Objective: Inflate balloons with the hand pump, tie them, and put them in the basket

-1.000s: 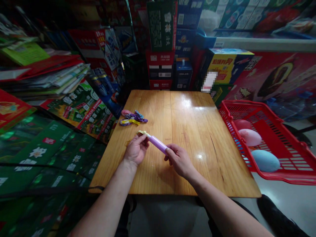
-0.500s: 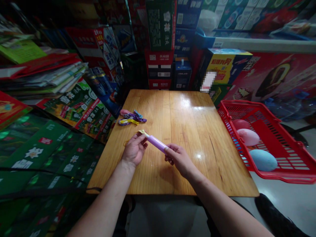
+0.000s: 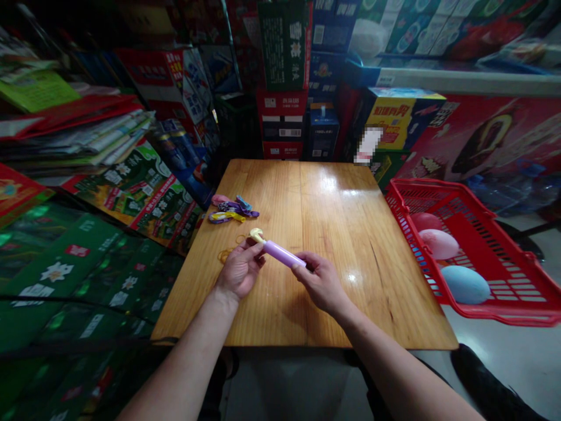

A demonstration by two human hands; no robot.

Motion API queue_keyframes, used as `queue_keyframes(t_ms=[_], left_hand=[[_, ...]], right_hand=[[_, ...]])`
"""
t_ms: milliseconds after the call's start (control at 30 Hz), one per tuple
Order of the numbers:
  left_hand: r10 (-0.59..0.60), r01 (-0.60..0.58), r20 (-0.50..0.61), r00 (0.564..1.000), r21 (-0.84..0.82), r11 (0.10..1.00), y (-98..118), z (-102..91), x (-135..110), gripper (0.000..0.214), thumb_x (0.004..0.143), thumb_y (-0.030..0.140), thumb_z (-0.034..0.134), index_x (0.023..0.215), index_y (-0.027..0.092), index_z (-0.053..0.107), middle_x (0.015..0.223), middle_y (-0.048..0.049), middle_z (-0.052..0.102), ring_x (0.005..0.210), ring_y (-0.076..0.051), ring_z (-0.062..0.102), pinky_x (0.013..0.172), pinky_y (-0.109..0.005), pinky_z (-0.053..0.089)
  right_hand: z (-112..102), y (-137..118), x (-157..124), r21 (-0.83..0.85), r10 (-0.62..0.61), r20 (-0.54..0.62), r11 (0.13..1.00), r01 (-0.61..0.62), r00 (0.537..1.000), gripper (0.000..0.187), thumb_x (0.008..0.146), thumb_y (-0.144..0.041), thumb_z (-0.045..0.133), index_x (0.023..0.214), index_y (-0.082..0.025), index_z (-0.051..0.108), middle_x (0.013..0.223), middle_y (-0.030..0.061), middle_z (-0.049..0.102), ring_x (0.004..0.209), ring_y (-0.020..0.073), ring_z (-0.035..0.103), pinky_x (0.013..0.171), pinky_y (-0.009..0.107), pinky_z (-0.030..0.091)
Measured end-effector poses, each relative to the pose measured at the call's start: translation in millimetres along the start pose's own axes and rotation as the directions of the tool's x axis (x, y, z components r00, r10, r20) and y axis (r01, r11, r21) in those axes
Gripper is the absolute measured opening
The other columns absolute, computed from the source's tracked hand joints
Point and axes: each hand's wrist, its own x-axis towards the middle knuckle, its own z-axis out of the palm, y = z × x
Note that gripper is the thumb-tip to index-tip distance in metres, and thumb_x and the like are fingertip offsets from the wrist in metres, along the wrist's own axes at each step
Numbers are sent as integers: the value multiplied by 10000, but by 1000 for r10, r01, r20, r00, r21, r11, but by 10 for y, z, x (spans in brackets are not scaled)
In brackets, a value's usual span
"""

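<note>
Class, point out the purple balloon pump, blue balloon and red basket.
Purple balloon pump [image 3: 283,254]: head view, on its barrel.
Blue balloon [image 3: 465,285]: head view, its middle.
Red basket [image 3: 511,317]: head view, near rim.

You have a smooth lilac tube [image 3: 284,255] slanting before you, its far-left end meeting a small pale-yellow balloon [image 3: 256,234], limp and apparently slipped onto it.
</note>
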Motion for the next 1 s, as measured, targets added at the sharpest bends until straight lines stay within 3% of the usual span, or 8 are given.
queue_keyframes(t_ms=[267,700,867,1000], left_hand=[[-31,31,1,1000,-45,999,72,-105,59,261,743,86,799,976,171,717,845,20,666,730,-75,616,648,-183,478],[60,-66,106,993,53,996,170,-58,-6,285,713,69,818,968,171,739,964,-13,689,837,-95,630,771,-198,518],[-21,16,98,995,53,998,123,-97,-15,290,747,66,798,1018,150,741,961,-30,692,839,-102,639,744,-194,525],[-87,97,114,990,-83,992,67,-108,-30,266,770,47,772,999,178,731,979,-16,699,802,-107,649,691,-213,535]], right_hand=[[-18,-33,-16,-18,-15,0,1000,15,1000,215,909,-333,628,1039,-200,736,705,-12,585,619,128,502,557,258,366],[-73,-41,5,1,-42,35,999,42,999,218,906,-310,627,1056,-204,743,761,4,624,662,139,513,593,272,386],[-53,-12,2,26,-47,35,999,46,998,243,914,-313,623,1110,-215,729,813,9,653,677,142,532,618,276,407],[-60,1,20,32,-86,38,996,84,996,276,912,-317,635,1159,-224,716,905,25,685,760,165,581,685,296,446]])
